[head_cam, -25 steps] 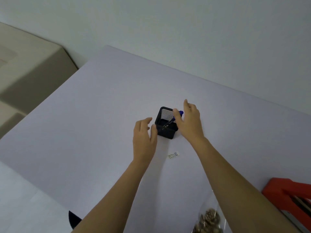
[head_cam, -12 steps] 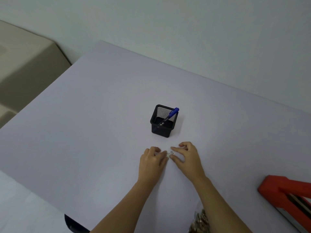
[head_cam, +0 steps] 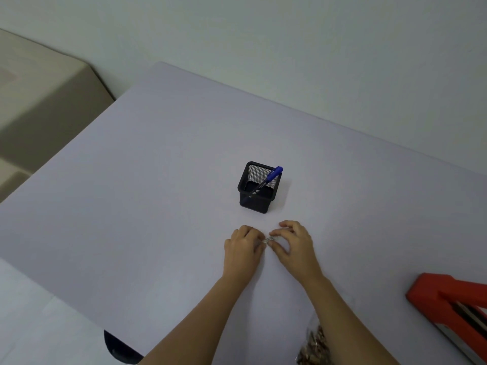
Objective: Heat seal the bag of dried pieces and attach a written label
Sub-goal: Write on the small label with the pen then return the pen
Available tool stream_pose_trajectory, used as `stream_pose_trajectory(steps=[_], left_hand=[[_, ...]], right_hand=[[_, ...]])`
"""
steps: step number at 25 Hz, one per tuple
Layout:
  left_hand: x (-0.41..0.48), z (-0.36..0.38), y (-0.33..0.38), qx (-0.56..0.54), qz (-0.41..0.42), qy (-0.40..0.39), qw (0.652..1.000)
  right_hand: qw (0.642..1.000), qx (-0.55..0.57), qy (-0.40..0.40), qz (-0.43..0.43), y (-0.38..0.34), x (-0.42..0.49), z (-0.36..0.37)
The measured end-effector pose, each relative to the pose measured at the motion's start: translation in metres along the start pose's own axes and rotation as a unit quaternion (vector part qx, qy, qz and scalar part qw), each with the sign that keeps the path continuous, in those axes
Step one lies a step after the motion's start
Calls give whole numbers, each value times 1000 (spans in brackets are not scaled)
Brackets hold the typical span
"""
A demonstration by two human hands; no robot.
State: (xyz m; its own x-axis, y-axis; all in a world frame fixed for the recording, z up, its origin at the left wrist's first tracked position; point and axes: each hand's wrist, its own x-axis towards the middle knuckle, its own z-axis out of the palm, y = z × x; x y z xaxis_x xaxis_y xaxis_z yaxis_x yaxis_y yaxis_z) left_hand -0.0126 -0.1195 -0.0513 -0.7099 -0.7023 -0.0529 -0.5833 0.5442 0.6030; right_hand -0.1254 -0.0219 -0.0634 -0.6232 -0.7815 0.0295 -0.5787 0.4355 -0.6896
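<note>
A small white label (head_cam: 269, 240) with writing lies on the pale table (head_cam: 158, 193), pinched between the fingertips of both hands. My left hand (head_cam: 243, 250) touches its left end and my right hand (head_cam: 295, 245) its right end. Beyond them stands a black mesh pen cup (head_cam: 257, 189) with a blue pen (head_cam: 272, 175) leaning in it. The clear bag of dried pieces (head_cam: 316, 346) lies at the bottom edge, partly hidden by my right forearm. The red heat sealer (head_cam: 448, 301) sits at the lower right, cut off by the frame.
A beige upholstered seat (head_cam: 39, 101) stands past the table's left edge. A pale wall runs behind the table. A dark object (head_cam: 118, 349) shows below the table's near edge at the bottom left.
Both hands left the pen cup, came toward me and closed on the label. The pen stayed in the cup.
</note>
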Motion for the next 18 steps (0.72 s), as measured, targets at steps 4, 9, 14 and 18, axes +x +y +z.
stream_pose_trajectory(steps=[4, 9, 14, 18], left_hand=[[0, -6, -3, -42, 21, -23, 999], [3, -19, -5, -176, -2, -60, 983], [-1, -21, -9, -201, 47, -15, 978], [-5, -17, -9, -197, 91, 11, 976]], right_hand=[[998, 60, -29, -7, -4, -3, -5], [971, 210, -42, 107, -15, -12, -11], [908, 361, -22, 212, -20, -13, -10], [888, 397, -23, 233, -22, -10, -11]])
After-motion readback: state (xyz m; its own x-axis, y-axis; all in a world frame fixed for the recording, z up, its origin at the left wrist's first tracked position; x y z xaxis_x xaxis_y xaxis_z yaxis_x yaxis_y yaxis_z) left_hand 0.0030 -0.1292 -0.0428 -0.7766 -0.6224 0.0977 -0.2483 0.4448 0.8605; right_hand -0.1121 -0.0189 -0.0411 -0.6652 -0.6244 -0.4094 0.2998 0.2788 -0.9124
